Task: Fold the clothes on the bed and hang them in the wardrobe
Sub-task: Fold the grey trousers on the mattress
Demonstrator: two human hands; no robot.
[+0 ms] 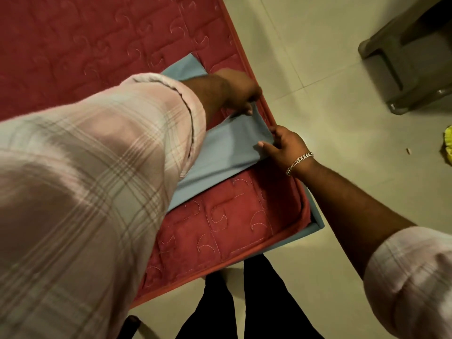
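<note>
A light blue garment lies flat and partly folded near the corner of the bed, on a red quilted cover. My left hand reaches across it and pinches its far right corner at the bed's edge. My right hand, with a chain bracelet at the wrist, grips the same edge a little nearer to me, thumb on top of the cloth. My plaid left sleeve hides much of the garment's left side.
The bed's corner juts out over a pale tiled floor. A grey plastic stool or chair stands at the upper right. Something yellow lies at the right border. My dark trouser legs stand against the bed's near edge.
</note>
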